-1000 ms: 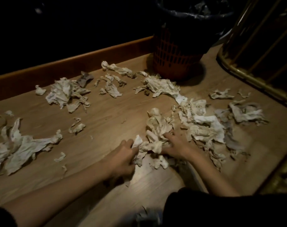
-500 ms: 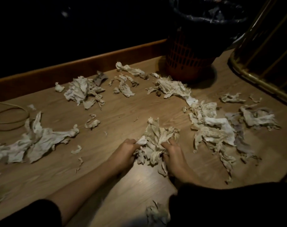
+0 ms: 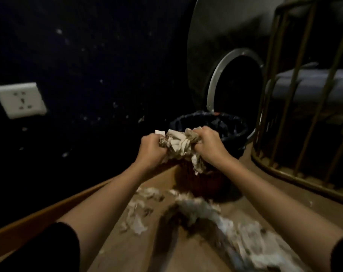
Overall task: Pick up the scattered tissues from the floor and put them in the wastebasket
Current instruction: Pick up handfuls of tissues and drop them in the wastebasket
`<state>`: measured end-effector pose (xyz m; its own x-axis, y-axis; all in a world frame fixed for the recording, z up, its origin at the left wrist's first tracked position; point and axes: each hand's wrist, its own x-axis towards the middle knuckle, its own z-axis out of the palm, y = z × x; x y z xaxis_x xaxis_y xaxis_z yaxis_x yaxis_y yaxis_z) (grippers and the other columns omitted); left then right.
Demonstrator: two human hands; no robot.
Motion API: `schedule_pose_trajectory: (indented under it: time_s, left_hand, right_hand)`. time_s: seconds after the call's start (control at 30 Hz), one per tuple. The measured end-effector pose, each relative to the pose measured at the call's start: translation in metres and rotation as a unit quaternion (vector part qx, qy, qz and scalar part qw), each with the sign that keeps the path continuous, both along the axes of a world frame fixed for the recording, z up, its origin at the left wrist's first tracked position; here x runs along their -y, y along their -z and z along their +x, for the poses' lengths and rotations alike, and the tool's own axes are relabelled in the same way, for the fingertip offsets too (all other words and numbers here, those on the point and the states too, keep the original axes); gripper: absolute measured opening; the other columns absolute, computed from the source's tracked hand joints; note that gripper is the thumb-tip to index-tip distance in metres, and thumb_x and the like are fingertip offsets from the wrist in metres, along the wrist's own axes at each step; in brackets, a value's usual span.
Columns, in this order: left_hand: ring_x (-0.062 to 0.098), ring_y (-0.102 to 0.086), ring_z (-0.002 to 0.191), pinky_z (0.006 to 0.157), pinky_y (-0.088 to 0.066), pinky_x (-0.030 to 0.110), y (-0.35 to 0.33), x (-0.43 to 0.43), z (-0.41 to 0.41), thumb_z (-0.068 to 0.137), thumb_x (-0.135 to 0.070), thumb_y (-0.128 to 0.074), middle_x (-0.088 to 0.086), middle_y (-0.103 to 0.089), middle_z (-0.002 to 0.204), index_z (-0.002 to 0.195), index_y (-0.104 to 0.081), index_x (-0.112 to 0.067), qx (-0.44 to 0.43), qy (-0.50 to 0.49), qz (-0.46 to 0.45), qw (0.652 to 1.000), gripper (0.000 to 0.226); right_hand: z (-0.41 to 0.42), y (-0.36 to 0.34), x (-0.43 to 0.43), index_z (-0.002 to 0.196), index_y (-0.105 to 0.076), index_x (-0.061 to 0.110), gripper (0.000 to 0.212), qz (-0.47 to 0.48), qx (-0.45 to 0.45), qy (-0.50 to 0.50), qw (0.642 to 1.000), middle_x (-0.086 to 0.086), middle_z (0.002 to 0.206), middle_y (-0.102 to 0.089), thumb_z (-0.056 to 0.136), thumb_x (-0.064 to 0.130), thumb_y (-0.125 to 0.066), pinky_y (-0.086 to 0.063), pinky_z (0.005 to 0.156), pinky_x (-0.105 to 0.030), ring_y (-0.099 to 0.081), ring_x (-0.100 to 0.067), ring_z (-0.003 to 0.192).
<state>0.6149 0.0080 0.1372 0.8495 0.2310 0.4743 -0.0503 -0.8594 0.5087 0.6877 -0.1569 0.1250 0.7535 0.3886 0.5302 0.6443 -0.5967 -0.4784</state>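
Both hands, left hand [image 3: 152,149] and right hand [image 3: 209,143], squeeze one bunch of tissues [image 3: 179,147] so nothing falls. They hold it just before the wastebasket [image 3: 233,127], ready to drop in.

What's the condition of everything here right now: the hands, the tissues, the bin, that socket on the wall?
Left hand: closed on the tissue bundle.
Right hand: closed on the same bundle.
Tissue bundle: crumpled, lifted off the floor, held at the near rim of the wastebasket.
Wastebasket: upright, open, lined with a dark bag.
Floor tissues: scattered, not yet picked up.
Wall socket: nothing plugged in.
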Motion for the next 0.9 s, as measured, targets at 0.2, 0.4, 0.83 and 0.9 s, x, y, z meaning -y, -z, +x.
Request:
schedule_pose_trajectory:
  time_s: [0.2, 0.4, 0.83, 0.9]
  left_hand:
    - [0.022, -0.061, 0.076, 0.061, -0.041, 0.026, -0.049, 0.044, 0.090, 0.076, -0.012, -0.064, 0.007, -0.062, 0.075, 0.074, -0.065, -0.001, 0.015, 0.060, 0.015, 0.998, 0.011]
    - [0.022, -0.052, 0.119, 0.098, -0.042, 0.027, -0.027, 0.069, 0.140, 0.077, -0.016, -0.069, 0.008, -0.058, 0.128, 0.134, -0.044, -0.018, -0.085, 0.108, 0.004, 0.991, 0.063]
    - [0.027, -0.054, 0.100, 0.086, -0.047, 0.040, 0.137, 0.179, 0.053, 0.078, -0.029, -0.046, 0.011, -0.057, 0.106, 0.108, -0.060, -0.014, -0.024, 0.306, 0.097, 0.947, 0.036]
    - [0.029, -0.039, 0.123, 0.104, -0.036, 0.039, 0.184, 0.193, 0.038, 0.081, -0.038, -0.056, 0.010, -0.042, 0.132, 0.129, -0.045, -0.025, -0.177, 0.314, 0.099, 0.928, 0.051]
  right_hand:
    - [0.093, -0.051, 0.022, 0.077, -0.064, 0.016, 0.014, 0.017, 0.008, 0.045, 0.999, -0.013, 0.087, -0.057, 0.079, 0.003, -0.058, -0.045, 0.076, -0.035, -0.057, -0.036, 0.093]
    - [0.118, -0.017, 0.060, 0.121, -0.060, 0.026, 0.049, 0.006, -0.135, 0.054, 0.989, -0.015, 0.121, -0.060, 0.074, 0.026, -0.072, -0.045, 0.099, -0.045, -0.054, -0.033, 0.116]
    - [0.042, 0.140, 0.227, 0.101, -0.068, 0.012, 0.024, 0.076, -0.227, 0.283, 0.929, -0.011, 0.104, -0.069, 0.077, 0.013, -0.068, -0.049, 0.084, -0.034, -0.062, -0.025, 0.100]
    - [0.026, 0.185, 0.252, 0.119, -0.059, 0.014, 0.041, 0.024, -0.311, 0.316, 0.896, -0.015, 0.129, -0.056, 0.079, 0.015, -0.067, -0.044, 0.095, -0.037, -0.051, -0.032, 0.119]
